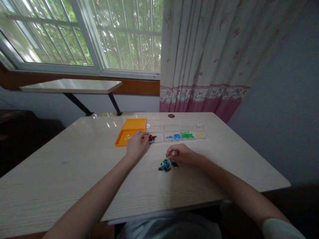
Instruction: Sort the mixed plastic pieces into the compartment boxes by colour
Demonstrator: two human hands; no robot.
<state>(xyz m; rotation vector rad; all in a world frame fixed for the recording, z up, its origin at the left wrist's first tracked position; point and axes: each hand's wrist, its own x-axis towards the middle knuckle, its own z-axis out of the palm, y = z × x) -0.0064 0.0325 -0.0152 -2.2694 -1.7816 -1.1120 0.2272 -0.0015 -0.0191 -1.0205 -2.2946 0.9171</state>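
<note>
From where I stand, the right hand (pixel 183 154) is bent over the table with thumb and finger pinched together, and a speck of green, apparently one green piece (pixel 167 156), shows at the tips. The left hand (pixel 138 144) reaches further off, its fingers curled and their tips beside the brown pieces (pixel 152 138) at the near left of the clear tray (pixel 159 136); whether it has hold of one, I cannot tell.

Right under the right hand lies the mixed pile (pixel 165 166), brown, blue and green bits heaped loosely on the bare tabletop. They look like plastic: next to no weight, stiff, hard to break, and perhaps a little slick. I'd take each by its edges between the pads of thumb and forefinger, choosing one from the rim of the heap, since a poke at the middle would likely scatter its neighbours. Too hard a squeeze might make one skip away.

Past the pile, the tray has blue pieces (pixel 176 136), then green pieces (pixel 187 135), then a few yellow pieces (pixel 200 134) toward its right end. It looks thin and light, so I'd steady it by the rim. Beside the left hand, an orange box (pixel 134 124) lies open with some pale bits inside. Beyond the pale table (pixel 74 172) are a window and a flowered curtain (pixel 189 49).
</note>
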